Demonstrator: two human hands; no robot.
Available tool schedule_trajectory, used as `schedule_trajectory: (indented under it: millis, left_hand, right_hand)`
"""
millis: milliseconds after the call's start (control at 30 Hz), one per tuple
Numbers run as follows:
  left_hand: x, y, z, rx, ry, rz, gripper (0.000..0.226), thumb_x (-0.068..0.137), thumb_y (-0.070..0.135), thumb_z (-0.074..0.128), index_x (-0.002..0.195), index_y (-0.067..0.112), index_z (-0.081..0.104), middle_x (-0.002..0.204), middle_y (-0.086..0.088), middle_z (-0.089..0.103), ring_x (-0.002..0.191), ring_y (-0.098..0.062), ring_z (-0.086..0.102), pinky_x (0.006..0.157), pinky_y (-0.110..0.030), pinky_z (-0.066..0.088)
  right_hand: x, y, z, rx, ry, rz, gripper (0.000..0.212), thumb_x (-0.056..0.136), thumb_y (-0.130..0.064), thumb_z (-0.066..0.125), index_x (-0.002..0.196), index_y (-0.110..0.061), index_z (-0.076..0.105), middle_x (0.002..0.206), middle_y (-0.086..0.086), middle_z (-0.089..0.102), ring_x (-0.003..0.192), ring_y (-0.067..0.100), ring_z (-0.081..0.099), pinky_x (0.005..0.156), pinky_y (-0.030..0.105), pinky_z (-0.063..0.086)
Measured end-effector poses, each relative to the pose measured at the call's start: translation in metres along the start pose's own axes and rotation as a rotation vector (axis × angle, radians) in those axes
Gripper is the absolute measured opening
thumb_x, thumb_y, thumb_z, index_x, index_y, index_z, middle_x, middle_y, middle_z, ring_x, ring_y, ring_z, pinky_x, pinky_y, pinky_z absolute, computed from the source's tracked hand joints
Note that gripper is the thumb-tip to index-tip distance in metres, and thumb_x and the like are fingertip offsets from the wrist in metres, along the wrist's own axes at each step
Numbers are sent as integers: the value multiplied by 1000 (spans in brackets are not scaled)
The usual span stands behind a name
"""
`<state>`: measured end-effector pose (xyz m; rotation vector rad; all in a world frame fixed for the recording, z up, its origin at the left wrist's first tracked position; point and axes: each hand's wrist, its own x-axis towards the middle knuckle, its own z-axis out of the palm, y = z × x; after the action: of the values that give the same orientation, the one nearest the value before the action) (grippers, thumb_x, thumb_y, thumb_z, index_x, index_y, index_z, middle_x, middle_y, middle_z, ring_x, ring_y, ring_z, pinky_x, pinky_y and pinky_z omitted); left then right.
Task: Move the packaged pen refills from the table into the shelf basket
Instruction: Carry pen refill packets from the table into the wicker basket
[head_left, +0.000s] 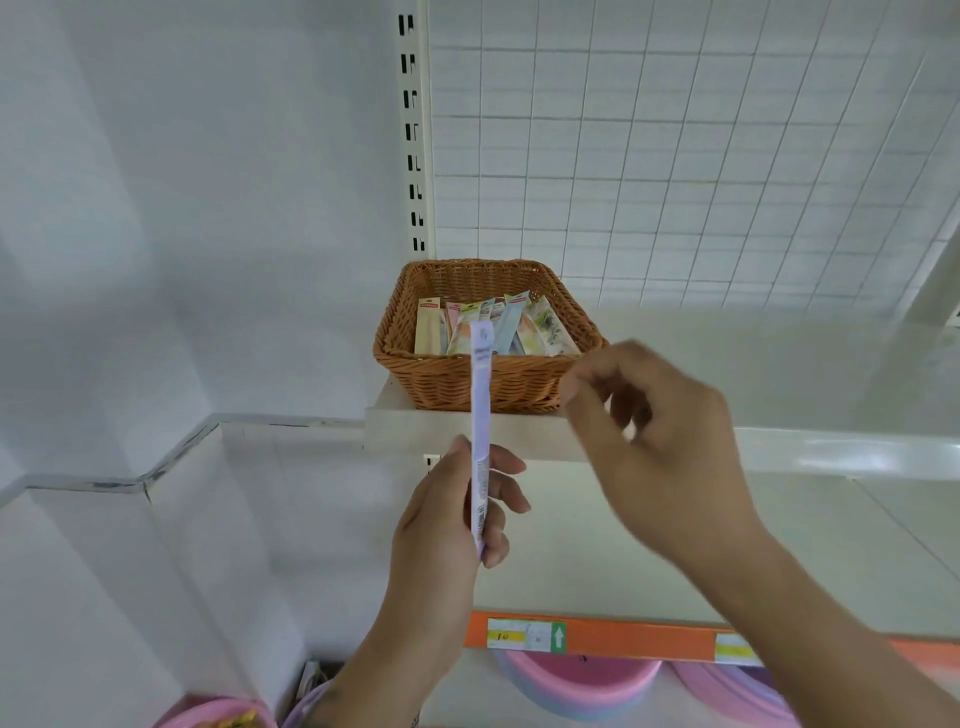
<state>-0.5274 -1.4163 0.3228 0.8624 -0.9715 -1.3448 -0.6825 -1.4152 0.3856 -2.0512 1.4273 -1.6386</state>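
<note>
A brown wicker basket (441, 382) stands on the left end of a white shelf (779, 447). Several pastel refill packets (506, 325) lean inside it. My left hand (457, 514) pinches the lower part of a long, narrow white and lilac refill packet (480, 410), held upright, edge-on to me, in front of the basket; its top reaches above the basket's front rim. My right hand (660, 441) hovers to the right of that packet, near the basket's right front corner, blurred, fingers loosely curled, holding nothing.
A white grid panel (675, 156) backs the shelf, beside a slotted upright (413, 130). Below runs a lower shelf with an orange price strip (623, 639). Pink plastic basins (576, 686) sit underneath it. A plain white wall fills the left.
</note>
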Motion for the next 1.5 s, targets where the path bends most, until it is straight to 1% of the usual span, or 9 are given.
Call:
schedule_trajectory:
  millis: [133,467,600,700,867,1000,1100,1367,1500]
  left_hand:
    - [-7,3,14,-61,49,72,39,105,10,45,76,15,71,71,-8,58,58,-18,47,56,-32,35]
    - [-20,12,32,75,78,199,22,98,29,60,89,23,79,91,-3,75,91,-24,71,74,-36,54]
    - [-19,8,9,703,189,592,27,101,48,54,110,28,69,112,16,71,110,-5,64,91,-18,49]
    - [-9,-7,-17,1187,296,763,42,97,52,50,128,25,63,136,3,61,130,-19,53,108,-42,45]
    - [-4,-33,-39,1526,261,601,63,92,53,51,151,33,45,163,-5,36,152,-30,32,119,-62,29]
    - [-5,-41,-49,1575,194,571,76,89,51,56,160,40,30,171,-1,18,158,-26,17,121,-59,21]
    - [-5,-43,-52,1578,174,559,78,90,52,53,162,42,23,173,1,13,160,-24,11,122,-59,19]
    - [-1,-51,-56,1652,146,533,94,88,53,62,165,40,9,174,0,1,160,-27,2,120,-62,14]
    - [-6,-48,-57,1684,143,510,89,91,57,55,164,43,6,174,3,-5,160,-26,0,121,-59,7]
  right_hand:
    - [-49,10,16,77,-69,-16,13,92,-28,72,99,-34,63,85,-18,68,78,13,61,64,10,41]
    - [-61,7,19,110,35,-51,26,91,-30,70,106,-44,53,86,-21,69,79,9,63,58,16,46]
    - [-32,-4,3,167,55,-32,28,93,-16,75,107,-35,61,81,-17,70,73,13,63,60,23,49]
    - [14,-12,-8,159,77,32,22,92,-13,74,98,-32,65,76,-7,71,64,10,61,59,16,46]
    - [96,0,-9,112,-35,302,4,92,-18,73,89,-21,73,75,-3,71,49,6,51,46,18,39]
    - [119,19,-2,20,-250,444,5,92,-12,71,92,-13,75,87,-5,69,75,7,58,61,22,43]
    - [121,30,-1,-2,-225,497,9,93,-8,68,91,-13,76,90,-1,71,78,7,58,60,22,41]
    - [95,30,1,-71,-86,405,8,95,-27,65,92,-26,72,96,-7,74,87,14,70,69,28,52]
    - [35,33,9,-146,-107,197,40,102,-50,53,136,-28,58,136,-7,58,121,13,57,97,31,50]
